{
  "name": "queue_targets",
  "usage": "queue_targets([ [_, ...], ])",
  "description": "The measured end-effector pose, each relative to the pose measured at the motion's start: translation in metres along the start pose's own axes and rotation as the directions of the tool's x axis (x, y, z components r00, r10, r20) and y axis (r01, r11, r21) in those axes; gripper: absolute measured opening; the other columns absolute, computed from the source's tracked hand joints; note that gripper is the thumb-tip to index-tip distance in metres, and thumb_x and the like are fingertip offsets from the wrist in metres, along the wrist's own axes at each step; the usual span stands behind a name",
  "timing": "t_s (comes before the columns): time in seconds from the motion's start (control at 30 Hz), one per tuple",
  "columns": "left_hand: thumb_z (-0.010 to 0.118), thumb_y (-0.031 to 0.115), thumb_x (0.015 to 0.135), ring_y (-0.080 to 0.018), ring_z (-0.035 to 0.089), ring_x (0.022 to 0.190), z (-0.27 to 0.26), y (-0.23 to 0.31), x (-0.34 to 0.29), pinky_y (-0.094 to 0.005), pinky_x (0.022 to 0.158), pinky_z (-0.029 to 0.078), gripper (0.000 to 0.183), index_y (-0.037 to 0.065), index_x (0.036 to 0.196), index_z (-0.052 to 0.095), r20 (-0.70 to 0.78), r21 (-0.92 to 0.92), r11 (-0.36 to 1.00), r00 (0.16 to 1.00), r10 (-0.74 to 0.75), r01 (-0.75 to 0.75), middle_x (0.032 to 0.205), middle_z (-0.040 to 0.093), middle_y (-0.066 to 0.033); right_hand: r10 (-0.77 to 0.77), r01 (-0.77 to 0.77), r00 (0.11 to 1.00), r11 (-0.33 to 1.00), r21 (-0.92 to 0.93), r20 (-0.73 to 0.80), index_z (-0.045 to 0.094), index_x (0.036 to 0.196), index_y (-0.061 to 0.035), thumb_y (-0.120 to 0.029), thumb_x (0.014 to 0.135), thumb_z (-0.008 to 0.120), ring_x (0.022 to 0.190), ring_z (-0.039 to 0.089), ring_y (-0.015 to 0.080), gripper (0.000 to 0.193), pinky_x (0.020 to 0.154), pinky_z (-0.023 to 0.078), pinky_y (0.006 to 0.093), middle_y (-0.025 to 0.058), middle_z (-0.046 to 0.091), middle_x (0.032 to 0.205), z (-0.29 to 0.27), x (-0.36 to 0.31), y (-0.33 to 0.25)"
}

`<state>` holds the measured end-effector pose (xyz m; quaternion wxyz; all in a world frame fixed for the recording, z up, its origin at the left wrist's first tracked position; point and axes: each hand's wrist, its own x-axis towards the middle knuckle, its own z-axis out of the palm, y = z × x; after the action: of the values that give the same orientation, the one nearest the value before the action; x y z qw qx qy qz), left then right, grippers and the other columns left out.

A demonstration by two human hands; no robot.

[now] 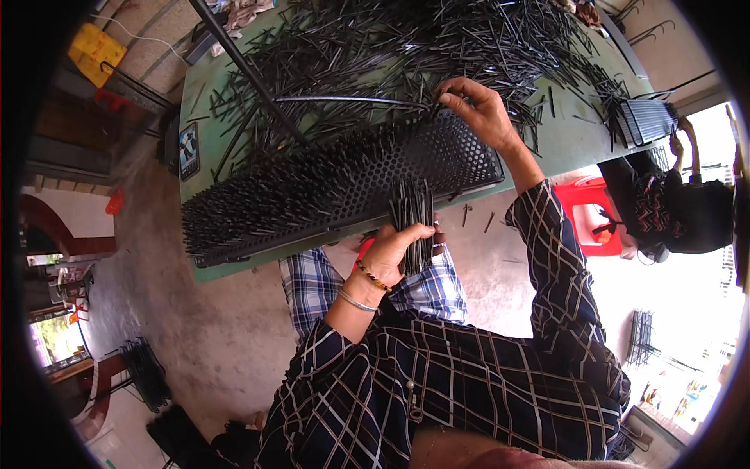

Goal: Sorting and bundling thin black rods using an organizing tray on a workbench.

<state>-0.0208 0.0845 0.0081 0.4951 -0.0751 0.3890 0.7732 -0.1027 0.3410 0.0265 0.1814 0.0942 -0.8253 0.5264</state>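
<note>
Perforated black panel (344, 184) tilted along near edge of green bench (562, 144), overhanging slightly | bare strip only at bench's right side | panel holes mostly filled with upright black rods | left hand (394, 250) fingers clenched on rod bundle (412, 219) below panel | right hand (476, 109) fingers pinching at panel's far corner, contents unclear | loose rod pile (437, 43) behind

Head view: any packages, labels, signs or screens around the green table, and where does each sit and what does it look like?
Card: flat on the table's left edge, a small dark rectangle with pale printing, too small to make out.
Yellow box: off the table at upper left, a squarish bright yellow shape, no markings visible.
No screens or signs show.
</note>
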Motion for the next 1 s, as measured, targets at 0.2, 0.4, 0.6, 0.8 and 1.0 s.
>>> queue_targets([
  [0.2, 0.062, 0.003, 0.081, -0.0190, 0.065, 0.077, -0.002, -0.001, 0.003, -0.0308, 0.067, 0.056, 0.016, -0.002, 0.095, 0.061, 0.030, 0.041, 0.999, 0.999, 0.030, -0.031, 0.087, 0.066, -0.0102, 0.046, -0.046, 0.999, 0.998, 0.053, -0.006, 0.064, 0.102, -0.0038, -0.019, 0.089, 0.065, 0.078, 0.054, 0.0083, 0.019, 0.071, 0.046, 0.0249, 0.0015, 0.064, 0.086, -0.001, 0.001, 0.002],
  [0.4, 0.062, 0.003, 0.081, -0.0187, 0.066, 0.075, -0.005, -0.002, 0.003, -0.0302, 0.066, 0.055, 0.016, -0.004, 0.096, 0.063, 0.035, 0.066, 0.997, 0.999, 0.037, -0.039, 0.087, 0.067, -0.0117, 0.031, -0.031, 0.998, 0.999, 0.005, 0.051, 0.065, 0.101, -0.0033, -0.018, 0.090, 0.064, 0.081, 0.056, 0.0094, 0.019, 0.073, 0.047, 0.0263, 0.0014, 0.064, 0.091, -0.002, 0.001, 0.001],
  [0.6, 0.062, 0.003, 0.081, -0.0191, 0.066, 0.076, -0.003, -0.001, 0.003, -0.0303, 0.067, 0.056, 0.017, -0.004, 0.096, 0.063, 0.030, 0.070, 0.997, 0.999, 0.034, -0.036, 0.088, 0.068, -0.0123, 0.109, -0.099, 0.990, 0.990, -0.098, 0.094, 0.064, 0.101, -0.0017, -0.012, 0.088, 0.064, 0.087, 0.058, 0.0106, 0.016, 0.079, 0.047, 0.0270, 0.0038, 0.065, 0.095, 0.006, -0.005, 0.001],
  [0.8, 0.062, 0.003, 0.081, -0.0194, 0.066, 0.076, -0.005, -0.002, 0.004, -0.0308, 0.068, 0.056, 0.016, -0.005, 0.095, 0.063, 0.043, 0.068, 0.997, 0.998, 0.043, -0.046, 0.088, 0.068, -0.0123, 0.100, -0.082, 0.993, 0.962, -0.262, 0.057, 0.065, 0.101, -0.0017, -0.015, 0.087, 0.064, 0.078, 0.061, 0.0140, 0.020, 0.071, 0.049, 0.0289, 0.0066, 0.066, 0.090, 0.012, -0.005, -0.004],
  [1.0, 0.062, 0.002, 0.081, -0.0190, 0.066, 0.075, -0.001, 0.000, 0.003, -0.0308, 0.067, 0.056, 0.015, -0.004, 0.095, 0.063, 0.033, 0.077, 0.996, 0.998, 0.050, -0.053, 0.088, 0.068, -0.0119, 0.121, -0.116, 0.993, 0.953, -0.279, 0.003, 0.065, 0.100, -0.0003, -0.014, 0.085, 0.065, 0.073, 0.062, 0.0168, 0.021, 0.066, 0.050, 0.0282, 0.0101, 0.066, 0.089, 0.018, -0.011, -0.005],
])
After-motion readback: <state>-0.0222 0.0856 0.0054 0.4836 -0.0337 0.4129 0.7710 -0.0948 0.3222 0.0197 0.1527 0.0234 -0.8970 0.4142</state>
